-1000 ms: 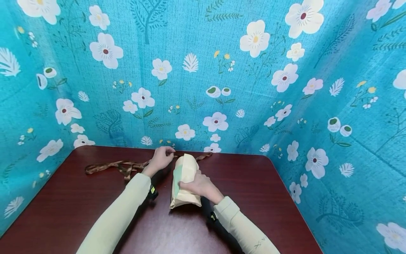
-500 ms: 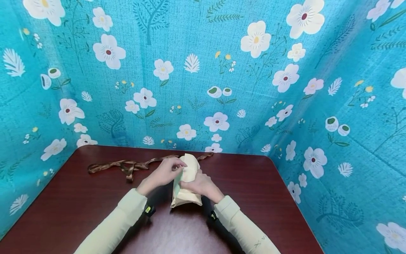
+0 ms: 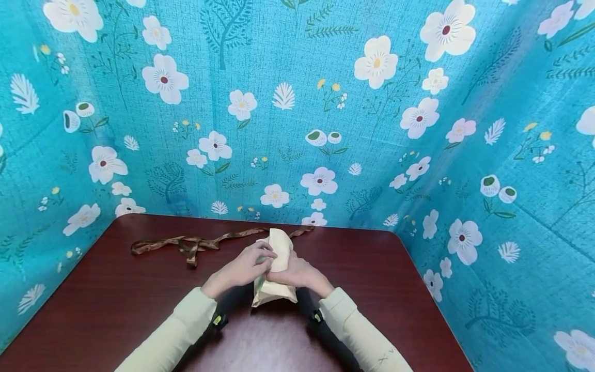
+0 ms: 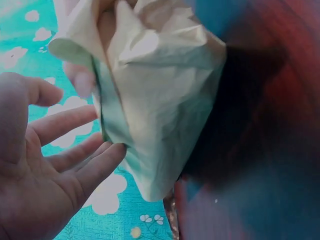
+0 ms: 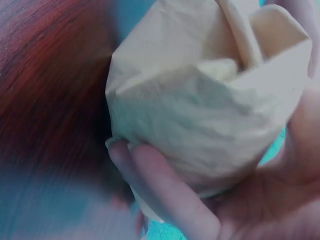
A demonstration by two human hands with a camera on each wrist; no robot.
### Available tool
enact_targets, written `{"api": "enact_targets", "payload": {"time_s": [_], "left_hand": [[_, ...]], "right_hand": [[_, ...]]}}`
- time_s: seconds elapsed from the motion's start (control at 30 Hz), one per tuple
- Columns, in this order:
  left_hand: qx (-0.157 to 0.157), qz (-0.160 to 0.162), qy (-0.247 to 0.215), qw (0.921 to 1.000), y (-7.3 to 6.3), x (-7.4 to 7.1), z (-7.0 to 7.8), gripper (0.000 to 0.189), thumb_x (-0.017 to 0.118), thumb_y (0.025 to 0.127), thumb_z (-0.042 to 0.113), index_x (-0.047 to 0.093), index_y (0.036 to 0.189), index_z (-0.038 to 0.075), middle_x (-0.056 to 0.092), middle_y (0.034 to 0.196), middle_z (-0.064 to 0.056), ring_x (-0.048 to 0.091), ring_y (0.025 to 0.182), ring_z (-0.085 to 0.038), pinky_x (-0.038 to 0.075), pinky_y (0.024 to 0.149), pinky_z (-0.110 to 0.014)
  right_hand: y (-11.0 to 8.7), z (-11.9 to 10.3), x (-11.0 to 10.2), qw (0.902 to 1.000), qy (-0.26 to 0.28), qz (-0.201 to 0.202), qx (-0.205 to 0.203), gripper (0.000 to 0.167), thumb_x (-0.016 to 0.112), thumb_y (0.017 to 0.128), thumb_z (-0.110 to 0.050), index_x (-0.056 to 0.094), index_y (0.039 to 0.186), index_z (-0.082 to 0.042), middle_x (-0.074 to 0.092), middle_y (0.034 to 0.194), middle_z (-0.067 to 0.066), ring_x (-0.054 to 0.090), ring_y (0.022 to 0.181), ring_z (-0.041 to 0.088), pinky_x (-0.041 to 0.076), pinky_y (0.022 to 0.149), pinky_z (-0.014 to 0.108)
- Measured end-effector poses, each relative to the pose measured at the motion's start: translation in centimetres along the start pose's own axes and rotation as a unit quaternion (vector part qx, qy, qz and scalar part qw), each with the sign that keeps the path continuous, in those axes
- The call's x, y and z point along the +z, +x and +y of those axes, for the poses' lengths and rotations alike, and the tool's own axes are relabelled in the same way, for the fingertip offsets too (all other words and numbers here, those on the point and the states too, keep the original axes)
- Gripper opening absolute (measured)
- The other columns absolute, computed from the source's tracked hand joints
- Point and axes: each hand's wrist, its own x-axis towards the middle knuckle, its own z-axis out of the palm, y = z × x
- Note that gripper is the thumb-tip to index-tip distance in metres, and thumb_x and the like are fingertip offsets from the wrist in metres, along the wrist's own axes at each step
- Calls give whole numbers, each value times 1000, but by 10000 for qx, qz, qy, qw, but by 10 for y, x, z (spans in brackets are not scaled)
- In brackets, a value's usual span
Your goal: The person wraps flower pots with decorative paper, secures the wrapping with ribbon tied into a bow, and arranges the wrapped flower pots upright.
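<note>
A cream paper-wrapped bundle (image 3: 280, 247) with a pale green side stands near the middle of the table. My right hand (image 3: 301, 272) grips it from the right, its thumb across the near side. In the right wrist view, curled fingers (image 5: 167, 187) lie against the crumpled paper (image 5: 200, 120). My left hand (image 3: 243, 266) is at the bundle's left side. The left wrist view shows that hand's spread fingers (image 4: 102, 162), with some fingertips touching the green edge of the paper (image 4: 162, 100). What the paper wraps is hidden.
A brown patterned ribbon (image 3: 188, 242) lies loosely along the back left, passing behind the bundle, and its end (image 3: 303, 231) shows at the right. The dark red table (image 3: 372, 279) backs onto a blue floral cloth (image 3: 279, 129).
My left hand has come from behind and left of the bundle, nearer to me, and now touches its left side. The right hand keeps its grip, its thumb reaching further across.
</note>
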Motion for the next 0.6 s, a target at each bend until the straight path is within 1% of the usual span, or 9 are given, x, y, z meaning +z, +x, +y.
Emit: {"api": "enact_targets", "payload": {"time_s": [0.07,0.1,0.17,0.27,0.3,0.37,0.5,0.53,0.6], "left_hand": [[-19,27,108,9999,-2,3,0,31,57,103,20,72,122,1,56,129,-15,60,111,-27,53,94,-46],[-27,33,177,9998,-3,4,0,33,60,102,23,71,124,1,56,129,-14,60,111,-26,52,95,-46],[-86,67,354,9993,-4,7,2,39,65,99,31,70,126,3,56,130,-13,59,113,-26,50,97,-46],[-209,117,490,9985,-6,10,5,49,69,96,39,68,130,3,55,134,-12,56,118,-26,49,99,-47],[-252,119,533,9982,-6,12,6,52,70,96,41,67,132,3,54,135,-12,56,119,-26,49,100,-46],[-296,132,560,9979,-8,14,8,55,70,95,43,66,134,3,52,137,-12,56,120,-27,49,101,-46],[-264,146,615,9976,-10,18,8,58,69,95,45,64,136,3,51,138,-13,56,121,-27,49,102,-45],[-235,158,639,9976,-10,18,8,59,70,95,44,64,136,3,51,138,-13,56,121,-27,49,101,-45],[-176,178,744,9969,-11,20,8,58,72,94,42,64,137,3,51,138,-13,56,119,-26,50,100,-43]], "right_hand": [[-1,5,-4,9986,310,-349,-243,94,71,80,-66,37,145,-8,48,133,14,61,99,18,53,81,35],[-1,8,-6,9963,573,-549,-338,97,72,82,-63,31,150,-8,47,135,14,62,101,17,55,82,36],[-2,14,-10,9895,1010,-926,-452,105,74,85,-57,15,157,-8,45,139,13,64,104,15,57,82,36],[-2,22,-16,9776,1442,-1397,-627,107,73,90,-48,2,161,-12,46,141,12,65,104,15,59,78,39],[-2,25,-17,9740,1502,-1537,-710,107,72,91,-46,-2,161,-14,44,143,11,65,104,15,59,78,39],[-2,28,-21,9717,1393,-1703,-857,108,70,92,-47,-6,162,-16,43,143,10,64,100,14,58,79,38],[-3,32,-26,9689,1195,-1921,-1006,112,68,92,-54,-12,162,-18,27,156,9,61,103,12,56,84,35],[-4,33,-27,9685,1162,-1974,-978,114,67,91,-57,-13,162,-18,23,159,9,61,105,11,55,86,34],[-4,35,-29,9654,1198,-2109,-955,116,67,91,-59,-14,162,-19,12,165,7,57,118,9,55,90,32]]}}
